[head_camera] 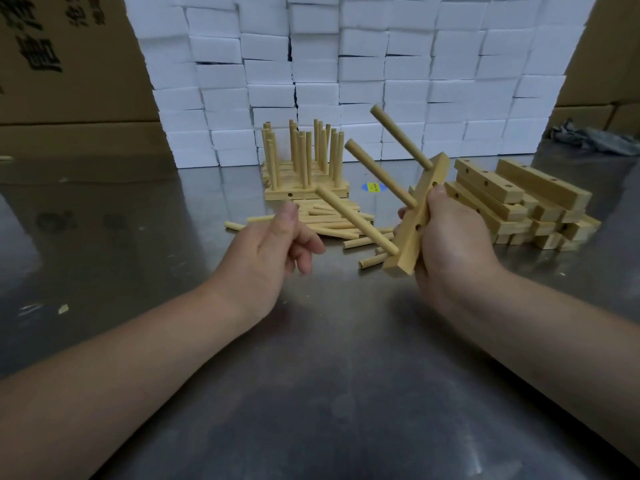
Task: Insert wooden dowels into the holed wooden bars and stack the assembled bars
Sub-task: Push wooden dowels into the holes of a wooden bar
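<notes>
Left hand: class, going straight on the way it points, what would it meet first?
Probably the lowest dowel of the bar held by the right hand; depth unclear, perhaps the loose dowels beyond.

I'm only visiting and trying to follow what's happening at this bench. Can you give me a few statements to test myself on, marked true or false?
1. The right hand grips a bar with three dowels stuck in it. True.
2. The left hand holds a dowel. False: it holds nothing.
3. Loose dowels lie on the table in front of the stack of assembled bars. True.
4. The pile of empty bars lies on the person's left. False: it lies on the right.
5. Red bricks stand behind. False: white blocks do.
</notes>
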